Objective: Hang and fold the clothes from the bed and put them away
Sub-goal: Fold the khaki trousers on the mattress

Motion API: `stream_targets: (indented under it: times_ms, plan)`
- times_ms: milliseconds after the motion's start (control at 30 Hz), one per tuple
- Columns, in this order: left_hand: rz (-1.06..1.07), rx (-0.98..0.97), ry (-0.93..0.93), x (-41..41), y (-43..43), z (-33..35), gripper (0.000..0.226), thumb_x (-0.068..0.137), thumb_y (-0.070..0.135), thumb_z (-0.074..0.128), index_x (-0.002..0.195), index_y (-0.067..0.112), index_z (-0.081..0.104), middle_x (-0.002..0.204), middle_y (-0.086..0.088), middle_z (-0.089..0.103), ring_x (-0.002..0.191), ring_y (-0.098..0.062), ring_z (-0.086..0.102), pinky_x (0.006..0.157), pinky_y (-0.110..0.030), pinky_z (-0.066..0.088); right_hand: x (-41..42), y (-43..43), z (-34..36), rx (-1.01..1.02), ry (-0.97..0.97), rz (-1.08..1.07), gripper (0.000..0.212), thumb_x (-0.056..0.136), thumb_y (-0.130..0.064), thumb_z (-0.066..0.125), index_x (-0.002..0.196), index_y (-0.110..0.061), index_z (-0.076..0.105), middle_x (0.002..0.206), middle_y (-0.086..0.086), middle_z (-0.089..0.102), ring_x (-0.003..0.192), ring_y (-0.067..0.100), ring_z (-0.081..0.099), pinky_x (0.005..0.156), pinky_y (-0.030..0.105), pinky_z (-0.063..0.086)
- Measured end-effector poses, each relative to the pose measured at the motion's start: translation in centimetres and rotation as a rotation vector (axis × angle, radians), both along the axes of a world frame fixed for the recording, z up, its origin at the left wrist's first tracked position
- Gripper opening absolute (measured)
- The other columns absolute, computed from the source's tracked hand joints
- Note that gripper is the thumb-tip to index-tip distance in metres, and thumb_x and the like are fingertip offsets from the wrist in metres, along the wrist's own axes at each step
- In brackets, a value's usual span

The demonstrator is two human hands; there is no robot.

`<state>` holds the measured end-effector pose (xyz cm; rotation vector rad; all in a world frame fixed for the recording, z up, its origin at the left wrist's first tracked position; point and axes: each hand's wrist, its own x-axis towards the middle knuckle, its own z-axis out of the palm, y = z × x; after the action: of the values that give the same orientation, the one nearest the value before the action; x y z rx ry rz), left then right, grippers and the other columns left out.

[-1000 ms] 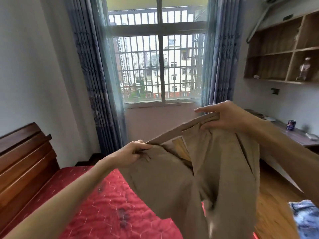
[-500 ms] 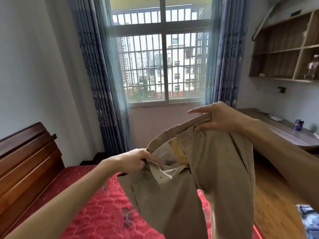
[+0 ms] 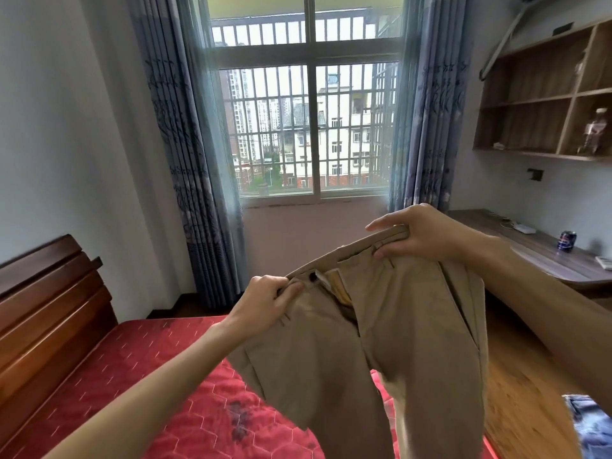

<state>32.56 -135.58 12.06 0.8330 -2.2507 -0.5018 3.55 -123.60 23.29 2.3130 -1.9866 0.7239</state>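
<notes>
At the centre of the frame, a pair of beige trousers (image 3: 397, 342) hangs in the air, held up by its waistband between two bare hands. The left hand (image 3: 265, 301), just left of centre, has its fingers curled over the left end of the waistband and its thumb pressed on the cloth beside a dark button. The right hand (image 3: 420, 231), higher and further right, pinches the other end, with the fingers over the top edge and the thumb underneath. The waistband slopes up from left to right between them, and the fly gapes open on a yellowish lining. Both trouser legs drop past the bottom edge of the frame, above the near corner of the bed (image 3: 149, 376), whose red quilted cover fills the lower left. A dark wooden headboard (image 3: 49, 309) stands at the left edge. Behind the hands, a barred window (image 3: 311, 127) sits between blue curtains (image 3: 185, 144). At the upper right, a wooden shelf (image 3: 543, 101) holds a bottle (image 3: 594, 130); below it a desk (image 3: 546, 260) carries a blue can (image 3: 567, 241). A blue denim garment (image 3: 592, 422) shows at the lower right corner, over the wooden floor (image 3: 523, 376).
</notes>
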Motion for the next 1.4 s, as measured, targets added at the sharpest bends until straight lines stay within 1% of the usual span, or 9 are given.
stream_targets:
  times_ms: [167,233,333,467,767,967,1133,1300,1400]
  plan:
    - [0.015,-0.017,-0.190,-0.6,0.8,2.8,0.026,0.097,0.038,0.060,0.108,0.016,0.049,0.070,0.007,0.057,0.060,-0.010,0.051,0.062,-0.029,0.044,-0.2,-0.5,-0.4,0.090,0.055,-0.043,0.042,0.078,-0.061,0.069,0.076,-0.019,0.075,0.067,0.002,0.067,0.067,0.017,0.062,0.071,0.045,0.054]
    - [0.073,0.020,-0.365,-1.3,1.1,4.3,0.052,0.098,0.034,0.057,0.139,0.015,0.032,0.081,-0.001,0.057,0.072,-0.022,0.054,0.071,-0.034,0.047,0.0,-0.8,-0.9,0.101,0.050,-0.095,0.044,0.081,-0.057,0.067,0.068,-0.016,0.071,0.062,0.003,0.063,0.065,0.022,0.061,0.068,0.046,0.053]
    - [0.145,0.194,-0.475,-2.5,1.4,6.5,0.029,0.094,0.019,0.056,0.114,-0.002,0.059,0.090,-0.012,0.065,0.074,-0.024,0.063,0.064,-0.032,0.051,1.6,-1.3,-1.2,0.106,0.030,-0.201,0.040,0.083,-0.049,0.067,0.060,-0.017,0.067,0.062,-0.001,0.062,0.064,0.022,0.062,0.063,0.040,0.053]
    - [0.036,0.735,-0.076,-4.5,3.5,9.5,0.019,0.100,-0.001,0.043,0.088,-0.009,0.055,0.048,-0.010,0.063,0.034,-0.012,0.059,0.033,-0.021,0.048,5.0,-1.6,0.1,0.044,0.059,-0.258,0.033,0.087,-0.037,0.063,0.061,-0.018,0.058,0.067,-0.003,0.058,0.065,0.019,0.060,0.057,0.027,0.043]
    - [-0.031,0.891,0.546,-6.3,4.6,12.7,0.020,0.101,0.002,0.044,0.093,-0.003,0.062,0.070,-0.016,0.073,0.053,-0.017,0.071,0.047,-0.025,0.058,9.6,1.6,4.6,-0.068,-0.104,-0.056,0.062,0.088,-0.066,0.053,0.063,-0.010,0.054,0.054,-0.001,0.046,0.046,0.007,0.039,0.048,0.017,0.030]
    - [-0.012,1.012,0.835,-5.9,4.4,14.0,0.028,0.102,0.002,0.028,0.104,-0.006,0.055,0.071,-0.019,0.072,0.053,-0.017,0.072,0.043,-0.024,0.054,9.0,2.6,4.2,0.129,-0.057,-0.001,0.082,0.067,-0.042,0.086,0.137,-0.021,0.048,0.118,-0.007,0.061,0.102,0.012,0.060,0.089,0.031,0.054]
    - [0.013,0.894,0.671,-4.5,4.1,14.5,0.020,0.102,0.009,0.037,0.104,-0.003,0.052,0.063,-0.016,0.071,0.051,-0.019,0.070,0.048,-0.030,0.059,8.2,2.2,4.3,0.064,0.037,0.002,0.049,0.075,0.002,0.064,0.121,-0.013,0.059,0.105,0.002,0.064,0.094,0.019,0.061,0.081,0.043,0.056]
    - [0.058,0.244,0.179,1.1,-0.3,13.6,0.051,0.081,0.058,0.071,0.119,0.024,0.062,0.096,0.002,0.070,0.087,-0.014,0.069,0.073,-0.031,0.060,6.4,2.0,4.8,-0.100,-0.088,0.069,0.062,0.075,0.014,0.056,0.127,-0.020,0.058,0.101,-0.002,0.068,0.091,0.016,0.065,0.081,0.049,0.057]
    - [-0.163,0.340,0.258,2.4,-1.1,11.9,0.048,0.069,0.041,0.083,0.112,0.030,0.065,0.106,0.011,0.073,0.100,-0.005,0.068,0.089,-0.028,0.057,6.1,1.6,5.0,-0.140,-0.225,0.186,0.065,0.074,0.020,0.057,0.123,-0.024,0.053,0.087,0.001,0.069,0.081,0.024,0.066,0.073,0.055,0.055]
